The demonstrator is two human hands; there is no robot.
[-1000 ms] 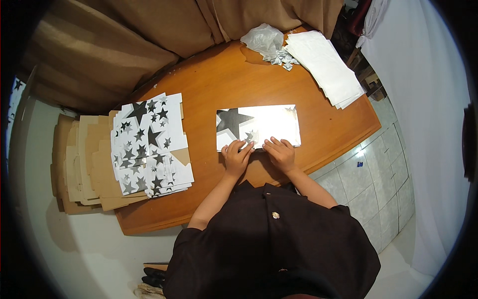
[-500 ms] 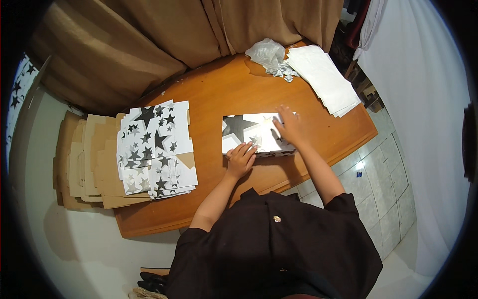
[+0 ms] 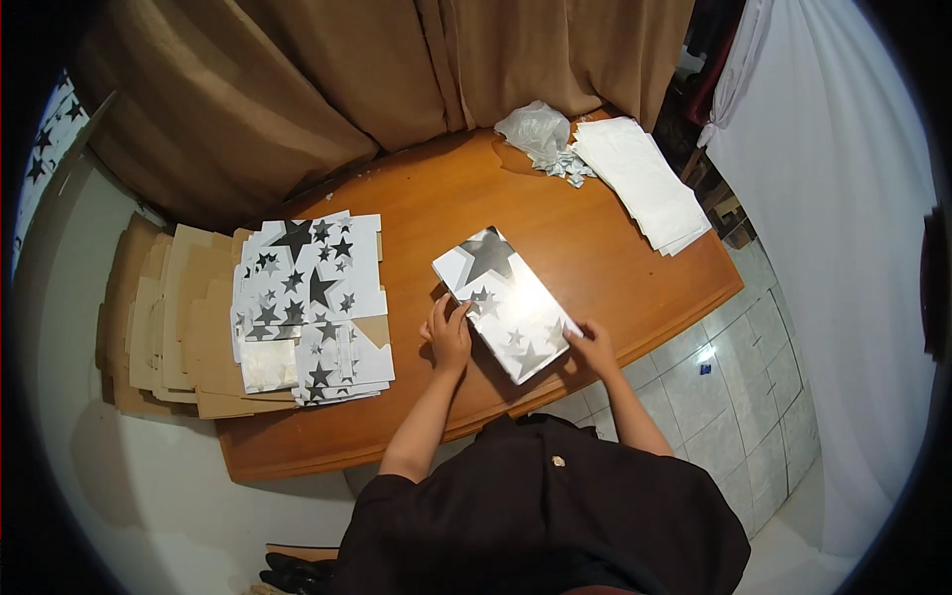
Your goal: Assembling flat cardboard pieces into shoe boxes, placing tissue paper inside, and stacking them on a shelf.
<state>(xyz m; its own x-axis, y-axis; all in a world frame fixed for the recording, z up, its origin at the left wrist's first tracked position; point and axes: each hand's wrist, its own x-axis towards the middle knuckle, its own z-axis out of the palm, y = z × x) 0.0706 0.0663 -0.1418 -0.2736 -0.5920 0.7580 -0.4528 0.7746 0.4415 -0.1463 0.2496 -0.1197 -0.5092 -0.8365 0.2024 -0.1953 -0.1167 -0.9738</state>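
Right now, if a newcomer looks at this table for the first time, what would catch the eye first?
Probably the white box with black and grey stars, turned slantwise near the table's middle, with the left hand at its left side and the right hand at its near right corner. Next, perhaps, the flat star-printed pieces overlapping brown cardboard on the left, and the white sheets at the far right.

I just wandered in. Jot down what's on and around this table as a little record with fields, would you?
Box: white with dark and grey stars, lying slantwise on the table
Left hand: touching its left side
Right hand: touching its right side
Left: star-printed cardboard, stacked flat
Far right: white sheets, plastic bag, small silvery pieces
Behind: brown curtain
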